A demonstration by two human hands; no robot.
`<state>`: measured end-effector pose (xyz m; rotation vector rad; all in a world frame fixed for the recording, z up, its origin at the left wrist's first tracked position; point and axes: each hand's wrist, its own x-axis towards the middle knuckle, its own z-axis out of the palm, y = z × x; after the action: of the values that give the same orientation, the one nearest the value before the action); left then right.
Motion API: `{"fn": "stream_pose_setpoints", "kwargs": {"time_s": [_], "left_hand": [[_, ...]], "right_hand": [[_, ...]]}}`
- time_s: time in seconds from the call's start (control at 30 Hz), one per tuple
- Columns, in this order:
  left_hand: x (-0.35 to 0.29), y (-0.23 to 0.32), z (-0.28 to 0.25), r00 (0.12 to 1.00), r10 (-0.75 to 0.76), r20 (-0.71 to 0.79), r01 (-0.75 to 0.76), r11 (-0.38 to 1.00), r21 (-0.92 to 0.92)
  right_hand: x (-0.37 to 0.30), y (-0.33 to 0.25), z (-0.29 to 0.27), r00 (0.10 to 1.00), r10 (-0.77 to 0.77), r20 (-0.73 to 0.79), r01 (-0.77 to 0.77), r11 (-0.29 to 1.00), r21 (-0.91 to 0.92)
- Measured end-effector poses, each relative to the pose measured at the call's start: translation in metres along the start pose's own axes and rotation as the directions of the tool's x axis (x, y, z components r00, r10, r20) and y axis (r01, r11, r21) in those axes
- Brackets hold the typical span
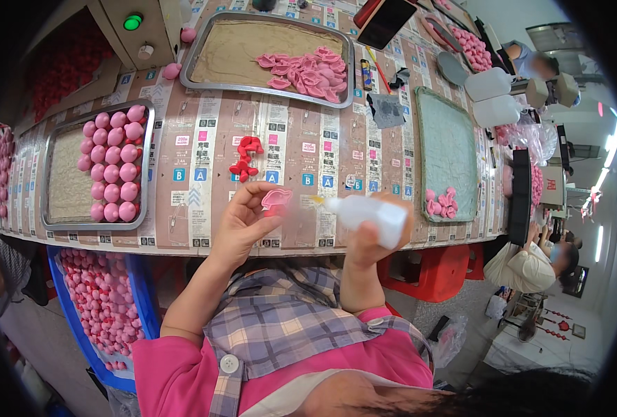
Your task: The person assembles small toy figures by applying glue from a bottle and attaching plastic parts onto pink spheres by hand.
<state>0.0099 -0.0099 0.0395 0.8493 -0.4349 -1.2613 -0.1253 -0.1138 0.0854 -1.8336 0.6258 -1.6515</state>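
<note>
My left hand (241, 226) pinches a small pink hollow plastic piece (276, 199) by its edge, with a red part showing at its lower side. Facing it, my right hand (365, 244) is wrapped round a white squeeze bottle (374, 214). The bottle lies on its side in the air, its yellowish nozzle tip pointing left at the pink piece, with a gap between them. Just beyond my left hand, several loose red pieces (244, 167) lie on the table (211, 240).
Rows of round pink pieces fill part of a left tray (46, 201). A far tray (204, 52) holds pink shells; a right tray (447, 132) holds a few pink pieces. A blue-rimmed bin (62, 278) stands lower left, a red stool (437, 274) lower right. People sit farther right.
</note>
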Motion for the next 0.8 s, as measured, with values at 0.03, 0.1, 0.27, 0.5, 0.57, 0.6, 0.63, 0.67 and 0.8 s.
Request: {"fn": "stream_pose_setpoints", "kwargs": {"time_s": [0.03,0.1,0.27,0.5,0.57,0.6,0.63,0.67,0.8], "left_hand": [[-0.002,0.001,0.0,1.0,0.013,-0.005,-0.013,1.0,-0.012],[0.0,0.0,0.001,0.999,0.021,0.031,-0.02,0.999,-0.035],[-0.001,-0.006,-0.002,0.998,0.035,-0.051,-0.036,0.999,-0.028],[-0.001,-0.004,-0.005,0.998,0.054,-0.026,-0.055,0.998,-0.027],[0.0,-0.003,-0.006,0.993,0.089,-0.081,-0.088,0.996,0.01],[0.0,-0.004,-0.008,0.994,0.082,-0.069,-0.082,0.997,0.009],[0.0,-0.004,-0.009,0.994,0.101,-0.045,-0.1,0.995,0.02],[0.001,-0.004,-0.011,0.992,0.127,-0.029,-0.126,0.992,0.028],[0.003,-0.005,-0.009,0.993,0.093,-0.073,-0.092,0.996,0.021]], "right_hand": [[0.004,-0.001,-0.001,0.979,0.125,-0.164,-0.112,0.99,0.085],[0.019,0.011,-0.019,0.929,0.262,-0.261,-0.26,0.965,0.041],[0.045,0.09,-0.063,0.861,0.485,-0.151,-0.508,0.832,-0.222],[0.029,0.154,-0.068,0.918,0.374,-0.13,-0.376,0.724,-0.578],[0.032,0.152,-0.068,0.943,0.33,-0.038,-0.273,0.705,-0.654],[0.033,0.148,-0.073,0.944,0.327,-0.049,-0.277,0.699,-0.659],[0.034,0.141,-0.08,0.963,0.265,-0.04,-0.223,0.711,-0.667],[0.039,0.134,-0.086,0.98,0.2,-0.02,-0.162,0.723,-0.671],[0.07,0.129,-0.193,0.972,0.21,-0.108,-0.176,0.336,-0.925]]}}
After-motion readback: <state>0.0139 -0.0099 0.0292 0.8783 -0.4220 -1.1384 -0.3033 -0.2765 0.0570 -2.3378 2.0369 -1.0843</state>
